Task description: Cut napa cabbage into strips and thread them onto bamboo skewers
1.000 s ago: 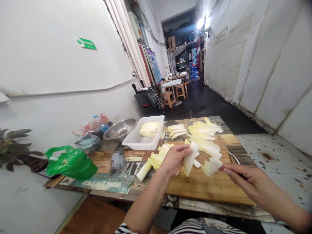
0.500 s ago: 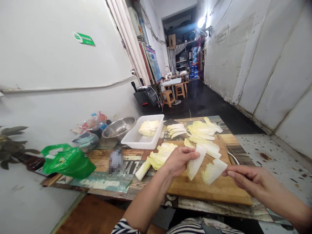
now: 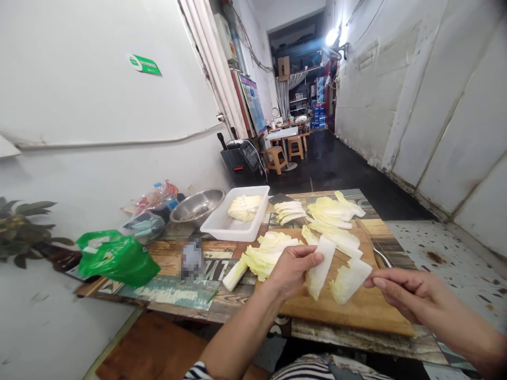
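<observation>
My left hand is closed on a white strip of napa cabbage stem, pinched at its top with the thumb. My right hand pinches a second piece with a leafy yellow edge by its right corner. Both pieces hang just above the wooden cutting board, side by side and slightly apart. A heap of cut cabbage lies left of my left hand. More leaves and a stack of cut strips lie at the board's far end.
A white plastic tray holding cabbage stands beyond the board, with a steel bowl to its left. A green plastic bag and wrapped items sit by the wall. A metal utensil lies at the board's right edge. Stools stand down the corridor.
Both hands have dropped slightly toward me with their cabbage pieces. The right piece has tilted up a little. The rest of the table looks the same.
</observation>
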A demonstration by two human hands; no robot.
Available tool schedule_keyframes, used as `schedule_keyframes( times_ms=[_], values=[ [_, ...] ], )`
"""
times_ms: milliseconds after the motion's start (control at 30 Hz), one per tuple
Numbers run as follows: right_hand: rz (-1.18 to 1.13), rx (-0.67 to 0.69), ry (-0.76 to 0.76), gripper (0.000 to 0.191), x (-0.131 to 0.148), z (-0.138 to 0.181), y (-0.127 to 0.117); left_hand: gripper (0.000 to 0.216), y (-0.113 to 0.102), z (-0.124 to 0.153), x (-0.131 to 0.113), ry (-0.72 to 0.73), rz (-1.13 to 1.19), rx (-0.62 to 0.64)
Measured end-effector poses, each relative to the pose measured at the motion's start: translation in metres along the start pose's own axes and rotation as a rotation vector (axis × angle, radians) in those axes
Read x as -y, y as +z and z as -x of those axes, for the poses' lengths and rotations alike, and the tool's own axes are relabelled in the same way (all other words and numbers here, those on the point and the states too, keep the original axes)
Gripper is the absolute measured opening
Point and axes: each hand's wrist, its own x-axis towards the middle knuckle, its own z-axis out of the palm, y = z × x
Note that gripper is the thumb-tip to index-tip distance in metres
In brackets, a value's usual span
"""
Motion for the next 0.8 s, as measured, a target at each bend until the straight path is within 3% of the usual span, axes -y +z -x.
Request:
schedule_keyframes(
  times_ms=[233, 467, 800],
  values=[
    [-0.048, 0.109, 0.066, 0.064, 0.007, 0.009, 0.0, 0.05, 0.006, 0.005, -0.006, -0.067, 0.029, -0.015],
    [-0.211, 0.12, 0.119, 0.065, 0.025, 0.009, 0.005, 0.048, 0.012, 0.007, -0.015, -0.097, -0.004, 0.005],
    [-0.285, 0.126, 0.135, 0.061, 0.013, 0.002, 0.003, 0.052, 0.008, 0.001, -0.018, -0.117, -0.066, 0.08]
  ],
)
